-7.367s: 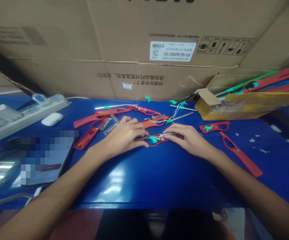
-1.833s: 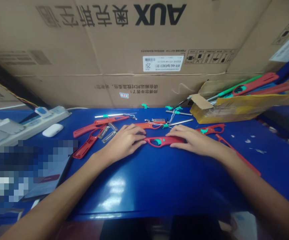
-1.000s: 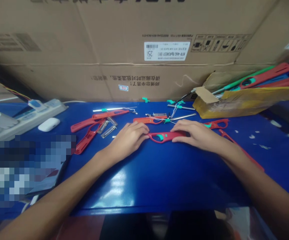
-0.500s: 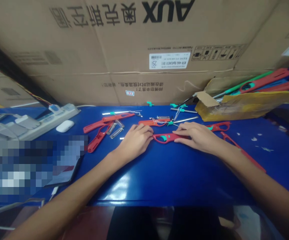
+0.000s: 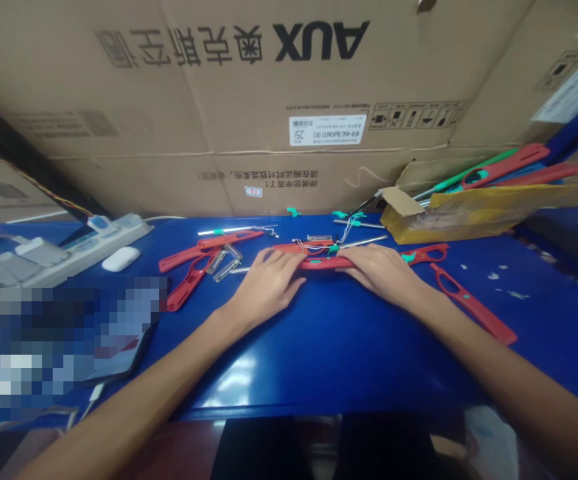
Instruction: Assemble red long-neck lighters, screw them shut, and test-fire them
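Note:
A red lighter body (image 5: 323, 264) with a small green part is held edge-on low over the blue table, and both hands grip it. My left hand (image 5: 271, 280) closes on its left end, my right hand (image 5: 376, 270) on its right end; the fingers cover both ends. Just behind it lie an orange-red casing (image 5: 289, 249), a clear fuel tank (image 5: 319, 239) and white wires. A metal tube (image 5: 366, 241) with a green piece lies near my right fingers. Left of my left hand are red casing halves (image 5: 193, 279) and several clear tanks (image 5: 227, 270).
At the back right, a taped carton (image 5: 473, 217) holds several long lighters. Red casings (image 5: 479, 307) lie right of my right arm. A power strip (image 5: 113, 240), a white earbud case (image 5: 121, 259) and a blurred-out device (image 5: 133, 347) are on the left. A large cardboard box (image 5: 193, 120) stands behind.
The lighter body has turned from showing its broad face and trigger loop to edge-on, and both hands have rolled over it. The whole view has shifted slightly.

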Motion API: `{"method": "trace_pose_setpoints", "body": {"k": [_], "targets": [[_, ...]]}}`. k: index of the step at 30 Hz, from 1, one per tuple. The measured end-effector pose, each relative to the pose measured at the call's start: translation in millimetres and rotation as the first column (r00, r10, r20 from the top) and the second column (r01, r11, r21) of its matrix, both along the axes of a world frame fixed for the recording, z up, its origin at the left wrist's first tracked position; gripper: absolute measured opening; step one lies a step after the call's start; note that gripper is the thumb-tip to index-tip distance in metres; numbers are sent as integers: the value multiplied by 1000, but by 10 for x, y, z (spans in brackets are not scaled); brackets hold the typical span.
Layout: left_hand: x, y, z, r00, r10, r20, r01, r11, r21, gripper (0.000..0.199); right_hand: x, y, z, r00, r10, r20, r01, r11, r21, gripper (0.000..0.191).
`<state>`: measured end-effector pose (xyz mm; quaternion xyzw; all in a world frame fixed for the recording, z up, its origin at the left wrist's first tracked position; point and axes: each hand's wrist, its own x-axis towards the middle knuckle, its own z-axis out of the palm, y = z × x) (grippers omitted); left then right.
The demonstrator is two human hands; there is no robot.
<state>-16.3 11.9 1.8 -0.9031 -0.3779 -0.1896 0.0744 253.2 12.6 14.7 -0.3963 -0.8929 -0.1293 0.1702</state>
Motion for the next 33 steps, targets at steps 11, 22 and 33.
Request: {"method": "trace_pose_setpoints", "body": {"k": [11, 22, 33], "targets": [[-10, -28, 69, 993, -46, -108, 59, 991, 122, 21, -60, -41, -106, 987, 149, 58, -149, 989, 9, 31], [2, -29, 94, 990, -34, -140, 70, 963, 260, 27, -224, -132, -1, 995, 25, 98, -23, 999, -26, 25], [101, -122, 144, 999, -1, -50, 20, 921, 390, 25, -463, -265, 120, 946, -305, 107, 318, 939, -130, 19]]}}
